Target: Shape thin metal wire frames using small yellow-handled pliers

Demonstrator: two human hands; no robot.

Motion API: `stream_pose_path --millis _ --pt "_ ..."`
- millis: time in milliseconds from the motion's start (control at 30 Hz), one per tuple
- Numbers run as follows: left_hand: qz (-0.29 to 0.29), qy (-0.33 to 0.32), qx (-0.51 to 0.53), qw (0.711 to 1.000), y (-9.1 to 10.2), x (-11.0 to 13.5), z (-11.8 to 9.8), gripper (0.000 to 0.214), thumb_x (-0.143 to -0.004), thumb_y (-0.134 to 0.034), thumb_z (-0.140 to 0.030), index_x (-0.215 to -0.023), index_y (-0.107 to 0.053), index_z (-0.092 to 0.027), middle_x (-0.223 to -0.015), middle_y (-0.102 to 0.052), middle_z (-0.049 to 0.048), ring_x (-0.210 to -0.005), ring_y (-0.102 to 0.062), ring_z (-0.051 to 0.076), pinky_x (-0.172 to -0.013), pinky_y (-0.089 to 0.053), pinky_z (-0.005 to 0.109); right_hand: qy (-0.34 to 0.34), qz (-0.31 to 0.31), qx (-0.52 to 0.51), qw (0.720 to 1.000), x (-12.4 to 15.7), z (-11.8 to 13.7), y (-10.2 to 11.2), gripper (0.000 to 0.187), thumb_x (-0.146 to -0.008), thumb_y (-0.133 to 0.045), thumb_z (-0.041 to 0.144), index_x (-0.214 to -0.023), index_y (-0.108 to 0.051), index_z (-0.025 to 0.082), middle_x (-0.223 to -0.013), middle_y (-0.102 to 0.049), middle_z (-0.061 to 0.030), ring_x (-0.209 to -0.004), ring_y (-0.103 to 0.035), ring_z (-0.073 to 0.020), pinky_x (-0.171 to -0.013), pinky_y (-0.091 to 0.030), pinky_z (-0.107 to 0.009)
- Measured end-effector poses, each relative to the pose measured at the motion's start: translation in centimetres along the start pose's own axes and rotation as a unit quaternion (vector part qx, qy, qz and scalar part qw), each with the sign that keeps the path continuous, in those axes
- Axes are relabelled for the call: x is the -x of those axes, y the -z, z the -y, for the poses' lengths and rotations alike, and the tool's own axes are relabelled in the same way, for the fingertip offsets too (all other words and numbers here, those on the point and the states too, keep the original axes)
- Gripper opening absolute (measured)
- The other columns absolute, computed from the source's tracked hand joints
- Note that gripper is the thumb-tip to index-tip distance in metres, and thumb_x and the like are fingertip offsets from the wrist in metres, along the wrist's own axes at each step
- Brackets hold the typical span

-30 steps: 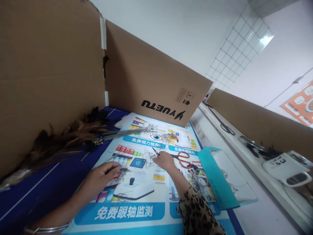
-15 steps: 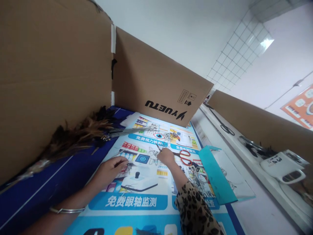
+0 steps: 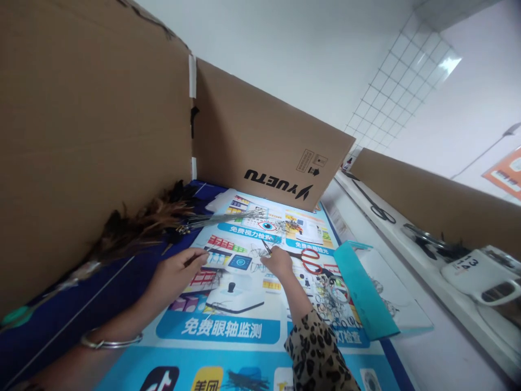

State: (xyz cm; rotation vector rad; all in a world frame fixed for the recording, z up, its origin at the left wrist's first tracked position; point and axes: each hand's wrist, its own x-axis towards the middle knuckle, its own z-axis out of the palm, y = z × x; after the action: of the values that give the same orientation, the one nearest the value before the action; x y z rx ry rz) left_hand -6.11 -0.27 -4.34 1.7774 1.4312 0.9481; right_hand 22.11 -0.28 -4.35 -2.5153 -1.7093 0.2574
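Note:
My left hand (image 3: 179,274) is over the left side of the printed sheet, thumb and fingertips pinched together. Whatever they hold is too fine to make out. Near the sheet's middle my right hand (image 3: 279,263) is closed round a slim dark pointed tool (image 3: 266,247) that looks like tweezers, its tip showing past the fingers. Beside the tip lies a loose outline of thin wire (image 3: 257,252). Red-handled scissors (image 3: 311,260) lie just right of this hand, their blades partly hidden behind it. Tangled wire pieces (image 3: 334,296) lie farther right.
A bundle of thin metal wires (image 3: 228,217) lies at the back, beside brown feathers (image 3: 142,217) along the left cardboard wall (image 3: 89,136). A teal folder (image 3: 366,293) lies at the right edge. Dark strands (image 3: 244,380) are at the front. A white mug (image 3: 484,277) stands on the right ledge.
My left hand has shifted slightly left and away from me, its fingertips drawn together. My right hand stays nearly in place with the tool. The whole view has tilted a little.

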Motion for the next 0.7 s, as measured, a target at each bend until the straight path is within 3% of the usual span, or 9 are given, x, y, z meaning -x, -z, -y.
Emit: stream_pose_path --millis 67,167,233,333,467,700 --pt "-0.018 -0.01 -0.032 0.999 0.4 -0.3 -1.2 0.032 -0.078 -0.045 -0.046 -0.092 -0.063 -0.024 -0.086 -0.068 -0.003 -0.079 -0.059 0.018 -0.066 -0.041 0.021 0.002 -0.005 -0.009 1.0 -0.1 -0.2 -0.3 0.037 -0.068 -0.057 0.047 -0.092 -0.057 0.019 -0.092 -0.064 -0.0095 -0.086 -0.06 -0.0244 -0.066 -0.041 -0.03" --pt "0.113 -0.062 -0.084 0.988 -0.9 -1.4 -3.1 0.028 -0.075 -0.047 -0.042 -0.079 -0.065 -0.021 -0.075 -0.068 -0.0006 -0.071 -0.059 0.018 -0.062 -0.04 0.022 0.011 -0.011 -0.022 1.0 -0.2 -0.5 -0.7 0.034 -0.068 -0.057 0.044 -0.091 -0.056 0.019 -0.092 -0.064 -0.01 -0.086 -0.059 -0.0249 -0.068 -0.042 -0.031" --pt "0.191 -0.042 -0.128 0.972 -2.8 -2.6 -4.2 0.027 -0.072 -0.049 -0.04 -0.067 -0.066 -0.02 -0.062 -0.065 0.0008 -0.064 -0.058 0.019 -0.058 -0.038 0.023 0.019 -0.014 -0.03 0.999 -0.1 -0.6 -0.9 0.033 -0.069 -0.056 0.043 -0.093 -0.056 0.019 -0.094 -0.063 -0.0104 -0.088 -0.059 -0.0251 -0.069 -0.042 -0.032" --pt "0.197 -0.025 -0.139 0.97 -6.1 -4.7 -5.4 0.022 -0.067 -0.054 -0.036 -0.058 -0.065 -0.019 -0.055 -0.063 0.0019 -0.06 -0.057 0.018 -0.056 -0.037 0.023 0.035 -0.017 -0.043 0.998 0.1 -0.8 -1.0 0.032 -0.071 -0.054 0.042 -0.094 -0.056 0.019 -0.097 -0.062 -0.0108 -0.09 -0.058 -0.0255 -0.071 -0.041 -0.034" --pt "0.183 -0.016 -0.133 0.974 -9.5 -7.2 -5.9 0.011 -0.059 -0.06 -0.028 -0.059 -0.065 -0.018 -0.065 -0.066 0.0035 -0.068 -0.057 0.018 -0.058 -0.036 0.022 0.057 -0.018 -0.073 0.996 0.0 -1.0 -1.1 0.029 -0.072 -0.054 0.039 -0.092 -0.057 0.019 -0.098 -0.061 -0.011 -0.093 -0.057 -0.0256 -0.074 -0.04 -0.034" --pt "0.211 -0.002 -0.055 0.976 -11.4 -7.8 -5.5 0.015 -0.058 -0.06 -0.031 -0.058 -0.063 -0.016 -0.047 -0.056 -0.0007 -0.045 -0.05 0.012 -0.047 -0.034 0.022 0.093 0.001 -0.184 0.978 -0.9 -2.4 0.3 0.019 -0.075 -0.049 0.03 -0.083 -0.061 0.018 -0.081 -0.065 -0.0061 -0.078 -0.059 -0.0194 -0.063 -0.04 -0.026"
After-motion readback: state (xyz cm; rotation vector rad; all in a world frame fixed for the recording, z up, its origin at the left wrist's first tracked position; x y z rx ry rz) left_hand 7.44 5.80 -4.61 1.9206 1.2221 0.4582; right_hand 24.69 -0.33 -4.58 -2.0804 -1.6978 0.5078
